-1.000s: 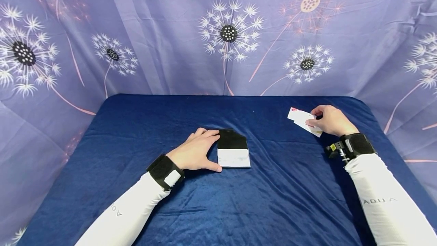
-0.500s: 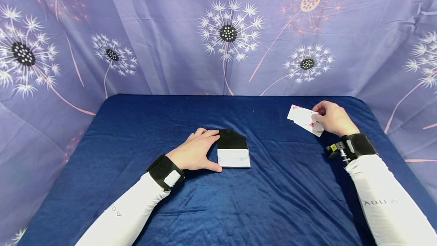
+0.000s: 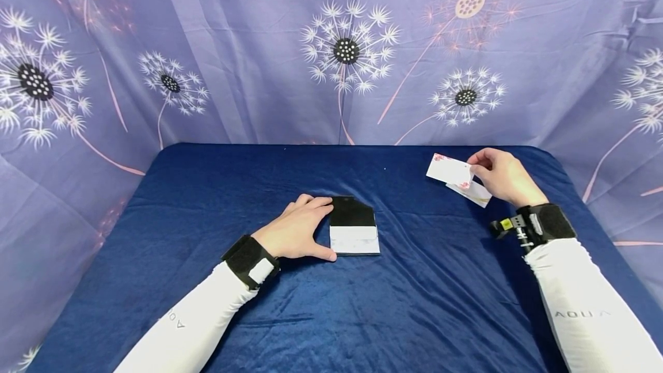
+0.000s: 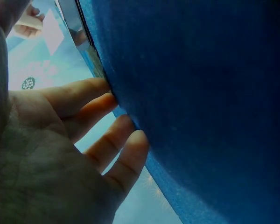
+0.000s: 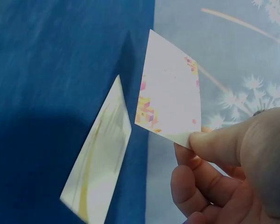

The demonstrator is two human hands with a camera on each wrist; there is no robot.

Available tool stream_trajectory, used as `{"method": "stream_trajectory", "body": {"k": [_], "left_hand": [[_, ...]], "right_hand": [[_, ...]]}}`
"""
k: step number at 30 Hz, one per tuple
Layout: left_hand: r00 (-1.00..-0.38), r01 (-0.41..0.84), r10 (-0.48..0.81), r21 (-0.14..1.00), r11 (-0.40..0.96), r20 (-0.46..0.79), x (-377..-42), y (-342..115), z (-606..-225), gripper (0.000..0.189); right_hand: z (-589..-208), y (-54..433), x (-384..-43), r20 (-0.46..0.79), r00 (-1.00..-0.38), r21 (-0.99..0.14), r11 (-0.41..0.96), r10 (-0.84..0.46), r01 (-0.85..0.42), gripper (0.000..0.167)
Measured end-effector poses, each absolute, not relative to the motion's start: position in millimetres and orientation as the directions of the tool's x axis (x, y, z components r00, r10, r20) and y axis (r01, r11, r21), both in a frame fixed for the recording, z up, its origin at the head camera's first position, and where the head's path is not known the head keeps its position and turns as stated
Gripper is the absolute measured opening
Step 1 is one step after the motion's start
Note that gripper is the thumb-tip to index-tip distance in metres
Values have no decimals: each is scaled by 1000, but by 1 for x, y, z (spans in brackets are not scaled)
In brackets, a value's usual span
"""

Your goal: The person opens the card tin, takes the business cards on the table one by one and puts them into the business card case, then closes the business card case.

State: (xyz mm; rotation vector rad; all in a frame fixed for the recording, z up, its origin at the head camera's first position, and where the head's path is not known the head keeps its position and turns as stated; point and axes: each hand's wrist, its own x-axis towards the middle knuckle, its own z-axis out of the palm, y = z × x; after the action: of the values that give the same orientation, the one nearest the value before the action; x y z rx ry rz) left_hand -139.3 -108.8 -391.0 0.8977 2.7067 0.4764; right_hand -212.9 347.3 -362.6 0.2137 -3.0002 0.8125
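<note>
The right hand (image 3: 506,177) had shifted slightly to the far side, carrying the printed card (image 3: 448,170) left and up from the streaked card (image 3: 472,193), which had stayed in place on the worktop (image 3: 362,315). Its grip was pinching the printed card by one corner, between thumb and fingers; the right wrist view showed pink and yellow shapes at the card's corners and a gap between it and the streaked card. In the head view the printed card partly overlapped the other, at the far right. The left hand (image 3: 297,229) had not moved: its grip was spread, thumb and fingers reaching to the left edge of the black and white case (image 3: 353,212) near the middle. Dark blue cloth covered the worktop, and a lilac dandelion backdrop (image 3: 259,16) hung behind it.
</note>
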Motion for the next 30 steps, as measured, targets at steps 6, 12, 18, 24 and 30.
{"method": "stream_trajectory", "body": {"k": [6,12,18,24,30], "left_hand": [[-777,534,615,380,756,-132,-140,-109,-392,107],[-775,535,618,383,753,-132,-140,-110,-392,106],[-776,532,616,384,755,-136,-140,-110,-392,106],[-777,531,614,379,758,-138,-140,-110,-393,106],[-775,536,617,374,757,-136,-141,-110,-393,107]], "right_hand": [[-355,331,-207,77,-989,-525,838,-129,-150,23],[-349,317,-203,113,-983,-532,827,-142,-180,19],[-344,302,-197,131,-978,-543,814,-162,-208,18],[-342,286,-194,132,-971,-557,796,-198,-238,16],[-343,272,-191,142,-964,-570,777,-226,-267,15]]}}
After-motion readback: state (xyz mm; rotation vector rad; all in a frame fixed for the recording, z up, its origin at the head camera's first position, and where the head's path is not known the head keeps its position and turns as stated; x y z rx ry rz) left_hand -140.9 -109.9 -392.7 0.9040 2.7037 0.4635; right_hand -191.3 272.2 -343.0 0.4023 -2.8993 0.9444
